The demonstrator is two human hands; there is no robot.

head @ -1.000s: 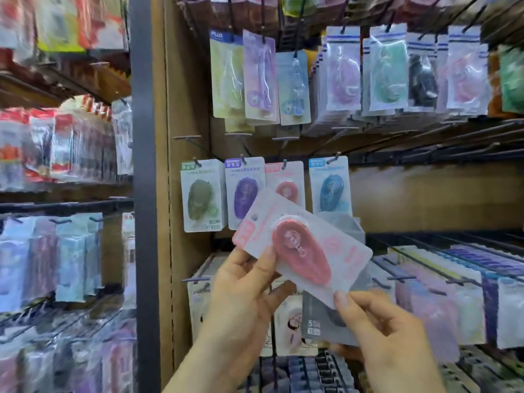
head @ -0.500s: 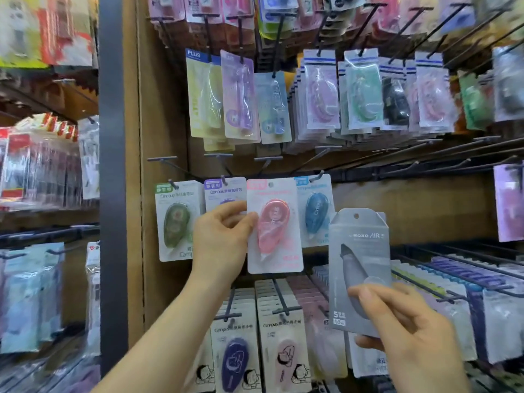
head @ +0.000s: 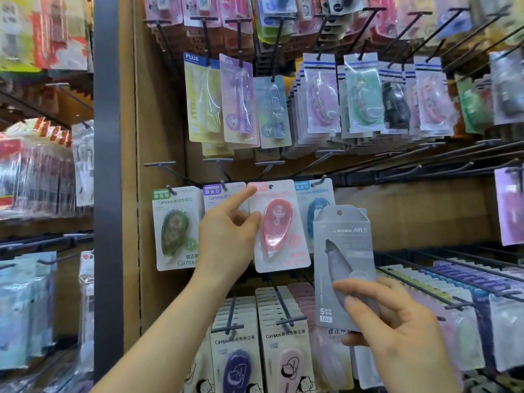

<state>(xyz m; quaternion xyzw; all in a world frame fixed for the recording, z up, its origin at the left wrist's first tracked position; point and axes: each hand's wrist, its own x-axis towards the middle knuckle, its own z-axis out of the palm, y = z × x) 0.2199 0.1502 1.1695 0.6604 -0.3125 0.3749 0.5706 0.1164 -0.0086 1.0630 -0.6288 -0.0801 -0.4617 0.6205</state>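
since half a second ago the left hand (head: pixel 229 231) has stretched its forefinger up to the top corner of the pink tape card (head: pixel 279 225), which hangs on its peg. its thumb lies on the card's left edge with the other fingers curled; whether they pinch it i cannot tell. it is probably seating the card. the right hand (head: pixel 391 327) grips the grey mono air pack (head: pixel 343 259) by its lower end, upright, label facing out. the purple card (head: pixel 215 191) sits behind the left hand, the blue card (head: pixel 314 205) is half hidden by the grey pack, and the green card (head: pixel 174 228) crowds in close.
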